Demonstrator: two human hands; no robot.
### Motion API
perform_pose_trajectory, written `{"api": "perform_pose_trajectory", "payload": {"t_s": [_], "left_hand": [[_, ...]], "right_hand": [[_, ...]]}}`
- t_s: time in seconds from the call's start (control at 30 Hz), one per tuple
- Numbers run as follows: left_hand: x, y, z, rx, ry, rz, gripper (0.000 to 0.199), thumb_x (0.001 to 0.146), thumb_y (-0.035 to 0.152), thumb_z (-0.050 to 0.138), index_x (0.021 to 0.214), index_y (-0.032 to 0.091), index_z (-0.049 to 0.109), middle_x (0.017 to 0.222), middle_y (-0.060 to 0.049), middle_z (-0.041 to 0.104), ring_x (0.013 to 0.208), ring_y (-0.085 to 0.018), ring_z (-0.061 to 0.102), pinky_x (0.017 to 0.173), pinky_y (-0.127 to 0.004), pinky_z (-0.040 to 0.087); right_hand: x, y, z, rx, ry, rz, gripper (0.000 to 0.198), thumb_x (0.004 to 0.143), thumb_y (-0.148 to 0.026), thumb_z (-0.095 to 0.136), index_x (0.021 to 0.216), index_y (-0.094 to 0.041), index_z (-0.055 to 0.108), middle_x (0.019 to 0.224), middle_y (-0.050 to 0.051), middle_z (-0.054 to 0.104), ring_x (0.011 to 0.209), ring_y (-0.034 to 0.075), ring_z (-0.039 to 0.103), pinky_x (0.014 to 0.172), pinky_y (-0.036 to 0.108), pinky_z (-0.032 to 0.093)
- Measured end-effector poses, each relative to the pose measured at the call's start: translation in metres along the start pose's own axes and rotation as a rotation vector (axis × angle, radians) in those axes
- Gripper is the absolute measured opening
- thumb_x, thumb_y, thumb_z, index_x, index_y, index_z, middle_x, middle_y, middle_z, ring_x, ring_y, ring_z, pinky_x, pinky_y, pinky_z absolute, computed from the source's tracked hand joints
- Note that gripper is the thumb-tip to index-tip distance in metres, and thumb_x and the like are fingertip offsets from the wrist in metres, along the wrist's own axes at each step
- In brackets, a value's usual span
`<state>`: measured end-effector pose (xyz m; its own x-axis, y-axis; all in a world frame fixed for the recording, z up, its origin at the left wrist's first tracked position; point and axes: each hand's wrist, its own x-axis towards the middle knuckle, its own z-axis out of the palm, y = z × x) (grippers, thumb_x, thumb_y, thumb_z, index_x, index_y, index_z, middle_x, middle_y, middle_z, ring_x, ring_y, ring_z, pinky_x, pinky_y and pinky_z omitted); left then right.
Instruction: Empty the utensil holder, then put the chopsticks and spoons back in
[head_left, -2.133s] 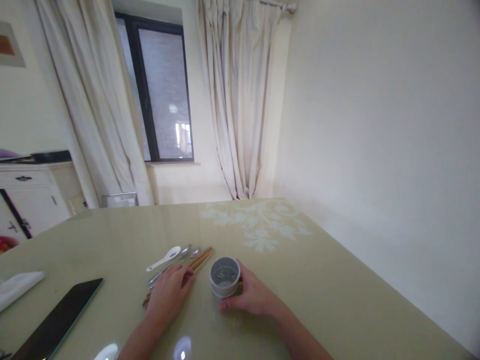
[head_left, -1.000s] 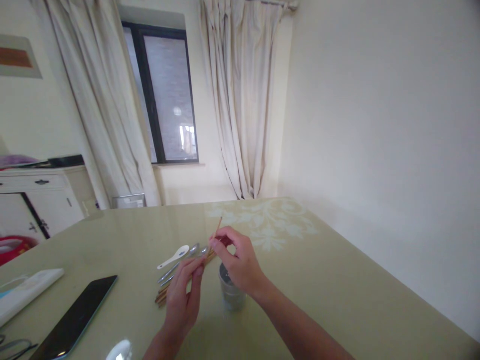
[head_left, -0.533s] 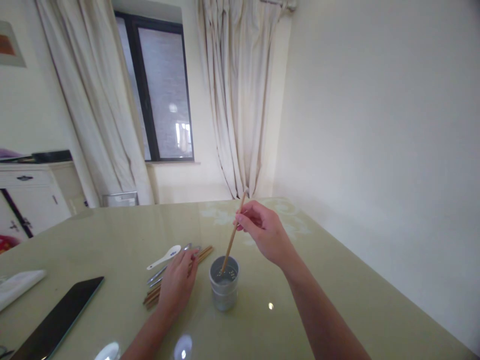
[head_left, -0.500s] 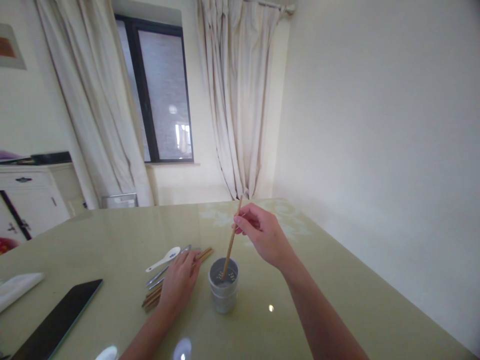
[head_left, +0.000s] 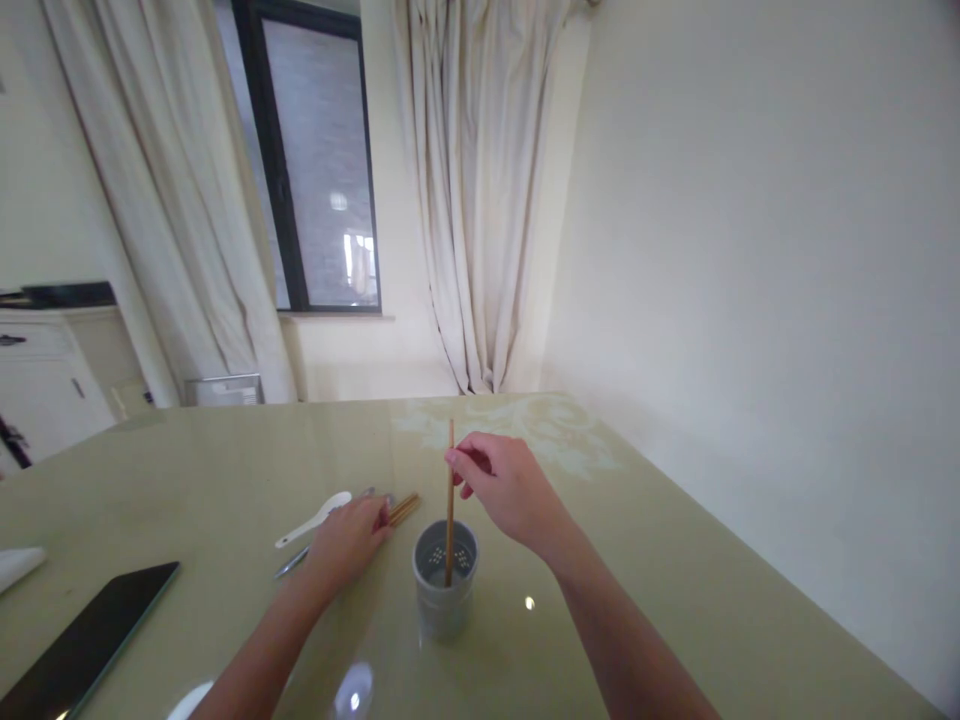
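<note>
While the head view looks down across the scene, items are listed by size, largest first.

Tabletop (head_left: 675, 560): glossy pale green surface with a white floral pattern at its far edge; it carries every item below.

Phone (head_left: 82, 640): dark slab lying flat at about 8 o'clock from the holder, well apart from both hands.

Right hand (head_left: 506, 490): raised above the tabletop at about 1 o'clock from the holder; thumb and fingers pinched narrowly on the upper part of one chopstick.

Left hand (head_left: 346, 540): palm down at about 9 o'clock from the holder, fingers loosely spread and resting over the pile of cutlery; whether it grips any piece cannot be told.

Holder (head_left: 445, 578): grey cylindrical cup with a perforated floor, standing upright between the two forearms, near both hands.

Chopstick (head_left: 450, 500): single wooden stick, close to upright, its lower end inside the holder and its top rising past the right hand's fingers.

Loose chopsticks (head_left: 403, 508): wooden ends showing from under the left hand's fingertips, flat on the tabletop at about 10 o'clock from the holder.

White spoon (head_left: 313, 518): ceramic, flat on the tabletop, just beyond the left hand at about 10 o'clock.

Metal spoon (head_left: 291, 562): only its handle shows, beside the left wrist.
</note>
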<state>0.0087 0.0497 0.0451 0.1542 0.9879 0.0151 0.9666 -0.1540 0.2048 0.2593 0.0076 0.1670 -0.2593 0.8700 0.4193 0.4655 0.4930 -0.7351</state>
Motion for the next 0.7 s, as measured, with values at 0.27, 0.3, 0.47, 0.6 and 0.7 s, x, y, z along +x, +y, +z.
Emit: {"api": "perform_pose_trajectory", "payload": {"t_s": [0.27, 0.3, 0.47, 0.6, 0.7], "left_hand": [[0.006, 0.007, -0.012, 0.026, -0.095, -0.024, 0.007, 0.089, 0.023, 0.066, 0.092, 0.024, 0.071, 0.101, -0.008, 0.079, 0.101, -0.029, 0.074, 0.079, -0.033, 0.046], [0.006, 0.007, -0.012, 0.025, -0.107, -0.024, 0.006, 0.088, 0.023, 0.067, 0.092, 0.024, 0.071, 0.101, -0.007, 0.079, 0.101, -0.029, 0.074, 0.079, -0.033, 0.046], [0.006, 0.007, -0.012, 0.014, -0.143, -0.031, 0.011, 0.086, 0.022, 0.07, 0.096, 0.024, 0.072, 0.103, -0.007, 0.079, 0.1, -0.029, 0.075, 0.077, -0.032, 0.046], [0.006, 0.005, -0.011, -0.002, -0.15, -0.018, 0.012, 0.085, 0.022, 0.072, 0.096, 0.025, 0.072, 0.103, -0.005, 0.08, 0.1, -0.026, 0.074, 0.076, -0.031, 0.045], [0.005, 0.002, -0.012, 0.003, -0.135, -0.01, 0.009, 0.089, 0.024, 0.067, 0.096, 0.025, 0.073, 0.104, -0.007, 0.079, 0.099, -0.027, 0.074, 0.077, -0.032, 0.045]], "right_hand": [[0.0, 0.007, 0.01, -0.181, -0.055, 0.019, 0.029, 0.097, -0.025, 0.074, 0.068, -0.021, 0.071, 0.063, 0.0, 0.073, 0.053, 0.015, 0.063, 0.056, 0.027, 0.037], [0.0, 0.006, 0.009, -0.205, -0.073, 0.038, 0.029, 0.097, -0.025, 0.073, 0.068, -0.02, 0.071, 0.063, 0.0, 0.073, 0.054, 0.015, 0.063, 0.056, 0.027, 0.037], [0.007, 0.017, 0.007, -0.133, -0.171, 0.112, 0.04, 0.104, -0.042, 0.065, 0.072, -0.018, 0.073, 0.066, 0.002, 0.074, 0.057, 0.014, 0.066, 0.057, 0.025, 0.041], [0.021, 0.061, 0.026, 0.127, -0.064, 0.213, 0.076, 0.111, -0.068, 0.03, 0.076, -0.017, 0.074, 0.062, 0.005, 0.07, 0.051, 0.015, 0.063, 0.055, 0.026, 0.047], [0.027, 0.103, 0.054, 0.107, -0.047, 0.138, 0.071, 0.112, -0.063, 0.031, 0.088, -0.015, 0.077, 0.076, 0.008, 0.075, 0.06, 0.017, 0.067, 0.06, 0.028, 0.051]]}}
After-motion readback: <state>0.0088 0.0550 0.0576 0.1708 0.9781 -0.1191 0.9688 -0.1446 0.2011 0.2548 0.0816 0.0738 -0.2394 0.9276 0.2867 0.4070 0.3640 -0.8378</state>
